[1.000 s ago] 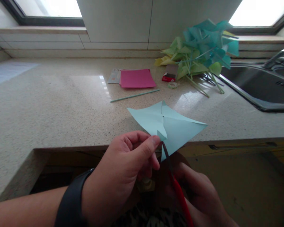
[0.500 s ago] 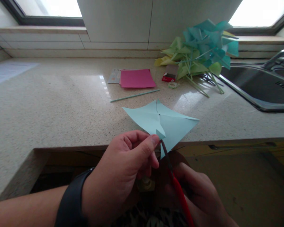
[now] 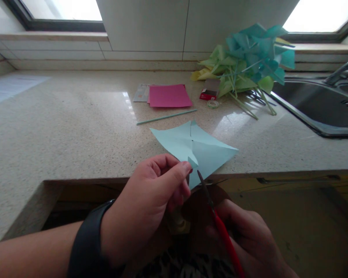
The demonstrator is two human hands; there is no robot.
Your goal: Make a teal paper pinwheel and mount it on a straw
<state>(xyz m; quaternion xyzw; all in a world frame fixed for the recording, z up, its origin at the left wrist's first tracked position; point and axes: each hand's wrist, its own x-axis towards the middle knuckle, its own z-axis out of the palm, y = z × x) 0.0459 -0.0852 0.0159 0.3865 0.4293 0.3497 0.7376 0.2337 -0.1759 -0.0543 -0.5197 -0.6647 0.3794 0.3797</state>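
Head view. The left hand (image 3: pixel 152 197) is closed in a pinch: its thumb and fingertips grip a pale blue sheet of paper (image 3: pixel 213 150) by its near part. A dark wristband (image 3: pixel 87 243) is on that wrist. The paper extends forward and to the right from the fingertips, most of it over the near edge of the counter (image 3: pixel 89 146). It bears a small dark mark near its middle, with lines running from there toward the far and right corners. A small folded flap stands just beside the thumb.

The right hand (image 3: pixel 246 235), lower and to the right of the left one, is curled around the red handles of a pair of scissors (image 3: pixel 226 237). The dark blades point forward and left, appearing together; the tip lies just beside the left fingertips, in front of the paper. Contact between tip and paper cannot be determined.

Beyond the hands, a thin pale stick (image 3: pixel 166 117) lies on the counter. Farther off are pink sheets (image 3: pixel 169 96), and to the right of these a red box (image 3: pixel 208 94) with a tape roll (image 3: pixel 212 104) near it. Far to the right, a bundle of blue, green and yellow paper pinwheels (image 3: pixel 258 50) lies beside a sink (image 3: pixel 316 100).
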